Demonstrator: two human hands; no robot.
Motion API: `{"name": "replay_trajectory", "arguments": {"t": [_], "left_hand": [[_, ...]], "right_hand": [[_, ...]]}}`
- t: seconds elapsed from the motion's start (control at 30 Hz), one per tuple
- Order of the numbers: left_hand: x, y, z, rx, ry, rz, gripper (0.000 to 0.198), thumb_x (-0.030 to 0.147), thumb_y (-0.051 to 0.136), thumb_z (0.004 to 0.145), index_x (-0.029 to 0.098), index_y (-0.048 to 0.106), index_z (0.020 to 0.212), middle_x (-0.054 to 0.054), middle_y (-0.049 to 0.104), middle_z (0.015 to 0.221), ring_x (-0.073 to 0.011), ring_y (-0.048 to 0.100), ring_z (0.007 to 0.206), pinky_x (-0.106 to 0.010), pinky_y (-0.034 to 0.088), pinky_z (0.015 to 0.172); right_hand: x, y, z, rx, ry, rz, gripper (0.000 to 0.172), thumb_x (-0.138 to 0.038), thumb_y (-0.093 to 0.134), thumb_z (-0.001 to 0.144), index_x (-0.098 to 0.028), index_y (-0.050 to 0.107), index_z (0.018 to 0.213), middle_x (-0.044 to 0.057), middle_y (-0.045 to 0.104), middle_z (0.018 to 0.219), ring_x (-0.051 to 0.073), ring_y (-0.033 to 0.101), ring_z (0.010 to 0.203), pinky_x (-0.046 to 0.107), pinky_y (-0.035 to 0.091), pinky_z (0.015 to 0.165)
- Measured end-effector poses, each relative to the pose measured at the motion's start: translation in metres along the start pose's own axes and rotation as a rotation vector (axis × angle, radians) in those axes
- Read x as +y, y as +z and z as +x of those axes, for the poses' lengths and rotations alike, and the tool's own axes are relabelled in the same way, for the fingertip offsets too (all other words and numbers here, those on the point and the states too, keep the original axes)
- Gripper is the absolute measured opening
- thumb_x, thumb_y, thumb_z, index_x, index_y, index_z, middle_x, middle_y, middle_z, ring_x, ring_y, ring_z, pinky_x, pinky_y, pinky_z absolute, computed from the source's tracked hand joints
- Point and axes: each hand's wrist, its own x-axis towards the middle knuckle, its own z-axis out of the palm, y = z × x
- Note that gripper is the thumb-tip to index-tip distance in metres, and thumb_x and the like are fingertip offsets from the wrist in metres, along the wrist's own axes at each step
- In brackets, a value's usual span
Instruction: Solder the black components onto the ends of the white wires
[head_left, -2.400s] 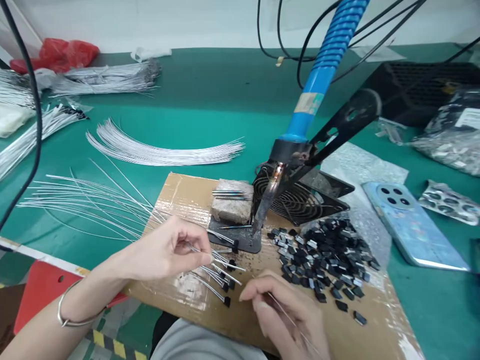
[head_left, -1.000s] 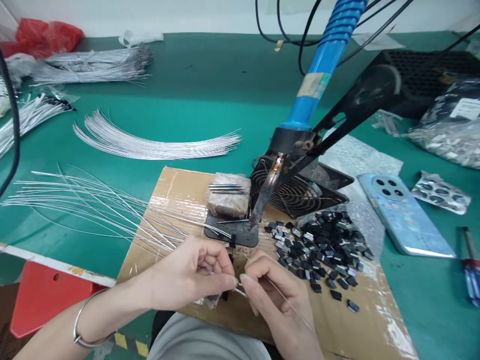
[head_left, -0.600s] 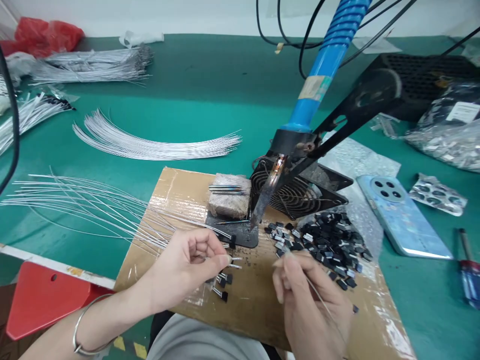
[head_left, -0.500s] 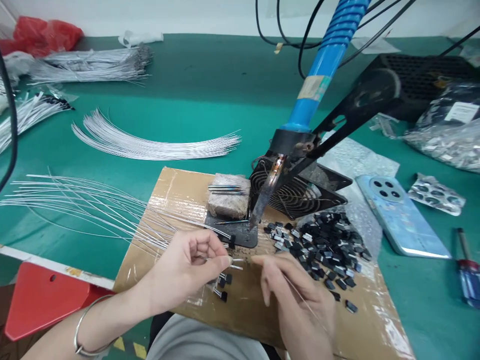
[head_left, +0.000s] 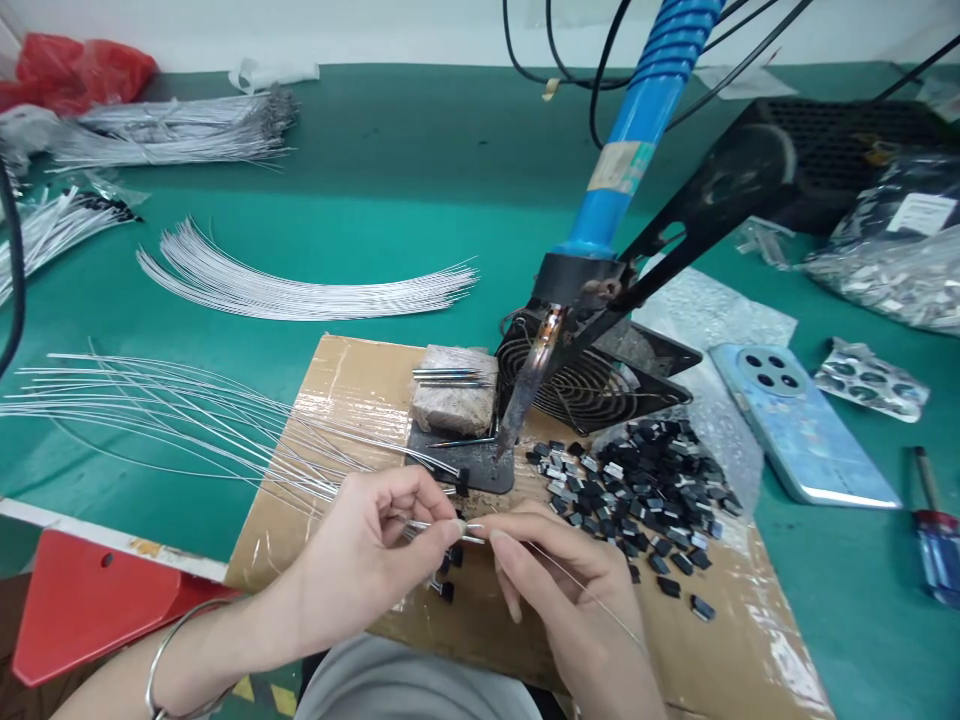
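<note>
Over the cardboard, my left hand (head_left: 409,540) pinches the ends of thin white wires between thumb and forefinger. Their bare-looking tips stick out to the right. My right hand (head_left: 570,590) is closed, with a thin silvery wire (head_left: 592,595) running back across it. Its fingertips meet the wire tips at my left thumb; whether they grip those too I cannot tell. Behind both hands, the tip of a blue-handled soldering iron (head_left: 529,385) points down over a dark pad. Black connectors (head_left: 447,590) on white wires lie partly hidden beneath my left hand.
A pile of small black connectors (head_left: 660,490) lies right of my hands. A fan (head_left: 592,385) stands under the iron, beside a wrapped block (head_left: 454,400). Loose white wires (head_left: 165,400) and a wire bundle (head_left: 315,297) lie left. A phone (head_left: 802,430) and a screwdriver (head_left: 934,540) lie right.
My right hand has moved left, and its fingertips now meet the wire tips by my left thumb. My left hand has hardly moved. The view has shifted slightly.
</note>
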Motion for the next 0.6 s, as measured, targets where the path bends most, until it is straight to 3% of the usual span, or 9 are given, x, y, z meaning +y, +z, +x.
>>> {"name": "replay_trajectory", "arguments": {"t": [0.3, 0.6], "left_hand": [[0.0063, -0.0044, 0.0043, -0.059, -0.074, -0.126, 0.021, 0.028, 0.074, 0.08, 0.014, 0.06, 0.071, 0.006, 0.048, 0.06, -0.0074, 0.036, 0.055, -0.022, 0.026, 0.053], [0.005, -0.0035, 0.0023, -0.07, -0.077, -0.128, 0.022, 0.028, 0.077, 0.079, 0.014, 0.061, 0.074, 0.006, 0.05, 0.061, -0.0074, 0.037, 0.055, -0.021, 0.027, 0.051]], "right_hand": [[-0.0011, 0.0054, -0.0013, 0.127, -0.025, -0.018, 0.009, -0.025, 0.075, 0.088, -0.03, 0.081, 0.091, -0.002, 0.06, 0.073, 0.006, 0.052, 0.051, 0.015, 0.042, 0.043], [0.0031, 0.002, -0.0017, 0.04, 0.086, 0.149, 0.011, -0.033, 0.074, 0.09, -0.033, 0.084, 0.095, -0.003, 0.059, 0.071, 0.003, 0.05, 0.045, 0.017, 0.038, 0.044]]}}
